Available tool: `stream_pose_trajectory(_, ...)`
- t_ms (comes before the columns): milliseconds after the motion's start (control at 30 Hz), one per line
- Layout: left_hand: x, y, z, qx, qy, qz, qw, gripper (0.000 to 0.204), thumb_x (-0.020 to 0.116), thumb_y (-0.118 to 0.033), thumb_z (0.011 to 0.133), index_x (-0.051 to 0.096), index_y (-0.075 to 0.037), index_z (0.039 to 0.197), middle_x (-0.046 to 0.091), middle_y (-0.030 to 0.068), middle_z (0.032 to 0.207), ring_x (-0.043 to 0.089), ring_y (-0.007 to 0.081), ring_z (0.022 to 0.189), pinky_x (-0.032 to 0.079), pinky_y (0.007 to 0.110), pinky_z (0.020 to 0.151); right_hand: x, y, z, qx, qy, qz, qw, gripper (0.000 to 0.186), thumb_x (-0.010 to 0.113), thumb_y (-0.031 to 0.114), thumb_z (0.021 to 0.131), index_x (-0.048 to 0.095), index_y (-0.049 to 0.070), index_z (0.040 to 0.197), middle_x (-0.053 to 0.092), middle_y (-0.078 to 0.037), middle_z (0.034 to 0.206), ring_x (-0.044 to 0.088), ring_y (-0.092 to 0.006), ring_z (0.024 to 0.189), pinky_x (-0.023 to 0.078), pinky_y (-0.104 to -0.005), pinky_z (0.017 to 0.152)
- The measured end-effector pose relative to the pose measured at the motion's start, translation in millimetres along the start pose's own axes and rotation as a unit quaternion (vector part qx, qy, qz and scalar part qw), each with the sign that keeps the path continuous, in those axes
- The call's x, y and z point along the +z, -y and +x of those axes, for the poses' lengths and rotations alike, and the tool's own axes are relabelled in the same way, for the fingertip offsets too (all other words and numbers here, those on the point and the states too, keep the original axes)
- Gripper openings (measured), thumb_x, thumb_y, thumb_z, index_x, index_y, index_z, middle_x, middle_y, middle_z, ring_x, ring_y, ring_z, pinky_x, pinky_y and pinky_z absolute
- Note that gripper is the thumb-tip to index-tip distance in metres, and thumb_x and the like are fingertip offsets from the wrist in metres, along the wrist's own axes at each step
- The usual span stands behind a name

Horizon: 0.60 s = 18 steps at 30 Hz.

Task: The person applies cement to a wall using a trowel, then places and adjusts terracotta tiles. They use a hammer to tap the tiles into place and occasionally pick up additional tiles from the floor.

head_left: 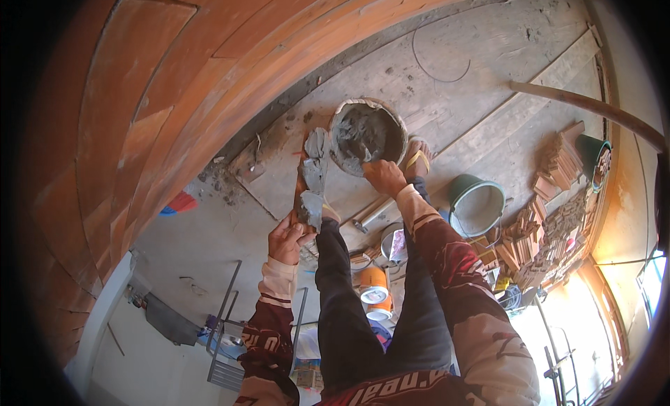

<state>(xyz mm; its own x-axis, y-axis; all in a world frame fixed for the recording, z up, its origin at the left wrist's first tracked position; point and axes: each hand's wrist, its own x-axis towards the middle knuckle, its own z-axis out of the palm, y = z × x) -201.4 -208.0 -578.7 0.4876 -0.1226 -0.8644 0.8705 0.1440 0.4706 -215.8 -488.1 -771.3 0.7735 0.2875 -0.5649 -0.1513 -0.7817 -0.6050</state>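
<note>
My left hand point(287, 240) grips the near end of a long, narrow orange-brown brick tile point(301, 185). Several thick dabs of wet grey mortar point(312, 174) lie along the tile. To its right stands a round bucket point(403, 130) with a mortar-caked rim and more grey mortar point(366, 130) inside. My right hand point(385, 178) is closed at the bucket's near rim, around what looks like a trowel point(366, 154); its handle is hidden in the fist and most of its blade in the mortar.
A wall faced with orange-brown tiles point(139, 64) curves along the left and top. A hammer point(373, 216) lies near my feet. To the right are a green bucket point(477, 185), stacked tiles point(520, 238), a plank point(520, 102) and a wooden pole point(593, 106). Orange pails point(372, 279) stand below.
</note>
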Motion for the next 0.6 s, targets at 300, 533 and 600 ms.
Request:
stream_pose_trajectory(300,-7.7,4.0,7.6,-0.019,0.012,-0.022,1.000,0.056,0.059,-0.018,0.092,0.042,0.004,0.141,0.060,0.0070,0.115,0.060,0.0158,0.096,0.053,0.034,0.087,-63.6,-29.7,-55.3,0.229,0.174,0.307,0.907,0.034,0.059,0.037,0.093,0.071,0.009,0.109,0.063,-0.006,0.072,0.062,-0.0137,0.061,0.050,-0.0309,0.056)
stream_pose_trajectory(533,7.2,-6.9,15.3,-0.028,0.026,-0.004,0.999,0.057,0.058,-0.020,0.093,0.040,0.004,0.142,0.059,0.0057,0.116,0.059,0.0148,0.096,0.052,0.034,0.087,-78.1,40.2,-134.1,0.185,-0.065,0.415,0.888,0.035,0.062,0.029,0.091,0.067,0.003,0.115,0.059,-0.003,0.071,0.059,-0.0131,0.063,0.050,-0.0317,0.059)
stream_pose_trajectory(600,17.0,-10.1,17.6,-0.028,0.033,-0.016,0.999,0.056,0.056,-0.019,0.094,0.039,0.004,0.142,0.059,0.0061,0.115,0.060,0.0153,0.097,0.052,0.034,0.088,-67.3,60.7,-154.7,0.103,-0.190,0.347,0.913,0.036,0.064,0.022,0.088,0.065,0.001,0.117,0.060,-0.006,0.073,0.061,-0.0185,0.064,0.051,-0.0349,0.060)
